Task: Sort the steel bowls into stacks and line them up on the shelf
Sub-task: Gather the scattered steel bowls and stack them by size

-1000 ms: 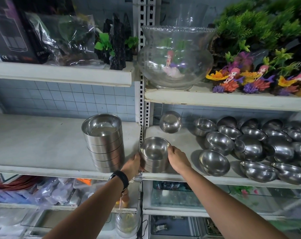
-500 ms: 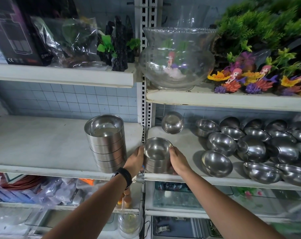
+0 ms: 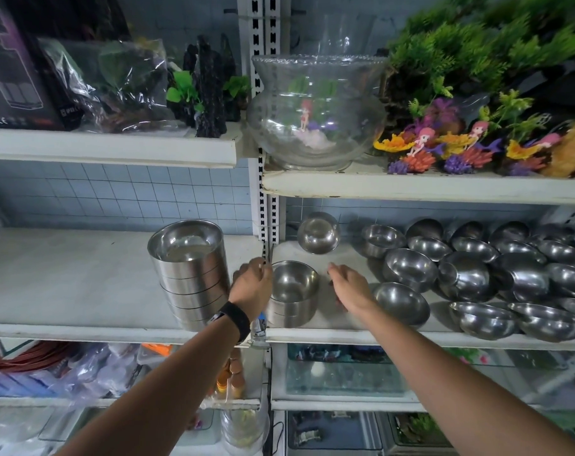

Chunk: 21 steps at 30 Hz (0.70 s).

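Our two hands flank the short stack (image 3: 292, 294) of steel bowls at the front of the middle shelf (image 3: 65, 291), just right of the slotted upright post (image 3: 263, 222). Our left hand (image 3: 251, 284), with a black wristband (image 3: 236, 319) on the wrist, is close against the stack's left side. Its back is turned to us and its fingers are blurred near the rim, so we cannot tell whether it grips the bowls, touches them or only sits beside them. Our right hand (image 3: 348, 287) is clear of the stack on its right, over bare shelf, fingers spread and relaxed, holding nothing. The short stack stands upright, a few bowls nested mouth up. To its left, beyond the post, we see the tall stack (image 3: 190, 274) of several nested bowls near the front edge, apart from the short one. Behind the short stack a single bowl (image 3: 318, 232) lies tipped on its side near the tiled back wall (image 3: 378, 210). To the right the loose bowls (image 3: 460, 278) crowd the shelf, some mouth up, some tilted, many touching or overlapping. The nearest loose bowl (image 3: 399, 302) sits just beside our right wrist. On the shelf above stands a glass fishbowl (image 3: 315, 110), with plastic plants (image 3: 477, 44) and coloured ornaments (image 3: 444, 146) beside it.
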Each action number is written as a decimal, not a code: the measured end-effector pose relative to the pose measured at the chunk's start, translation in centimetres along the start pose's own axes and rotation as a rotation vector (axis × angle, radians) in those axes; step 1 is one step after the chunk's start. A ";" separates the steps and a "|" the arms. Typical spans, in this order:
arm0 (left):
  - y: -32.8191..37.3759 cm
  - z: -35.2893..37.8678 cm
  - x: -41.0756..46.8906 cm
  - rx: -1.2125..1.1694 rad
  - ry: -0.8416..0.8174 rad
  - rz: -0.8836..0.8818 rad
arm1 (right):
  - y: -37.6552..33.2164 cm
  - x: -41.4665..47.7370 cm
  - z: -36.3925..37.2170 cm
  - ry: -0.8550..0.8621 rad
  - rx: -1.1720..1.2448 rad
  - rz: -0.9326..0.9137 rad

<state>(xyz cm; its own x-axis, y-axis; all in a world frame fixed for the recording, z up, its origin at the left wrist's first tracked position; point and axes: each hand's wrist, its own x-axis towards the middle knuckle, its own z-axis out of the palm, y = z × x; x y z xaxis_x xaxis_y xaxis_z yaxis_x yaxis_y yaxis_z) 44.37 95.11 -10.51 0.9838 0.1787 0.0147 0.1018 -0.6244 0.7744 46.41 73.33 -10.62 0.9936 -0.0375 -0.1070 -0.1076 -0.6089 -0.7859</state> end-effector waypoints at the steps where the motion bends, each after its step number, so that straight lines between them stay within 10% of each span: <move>1: 0.8 0.0 0.0 0.046 0.004 0.040 | -0.2 0.1 -0.9 0.011 -0.024 -0.025; 21: 11.4 6.1 2.7 0.715 -0.027 0.553 | 4.7 0.1 -16.2 0.124 -0.953 -0.268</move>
<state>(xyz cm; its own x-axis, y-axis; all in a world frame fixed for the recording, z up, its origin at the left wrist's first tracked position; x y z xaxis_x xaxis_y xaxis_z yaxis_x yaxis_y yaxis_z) 49.08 83.84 -5.55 0.9217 -0.2996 0.2466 -0.3282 -0.9409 0.0836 46.63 57.63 -4.44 0.9833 0.1451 0.1097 0.1406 -0.9889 0.0477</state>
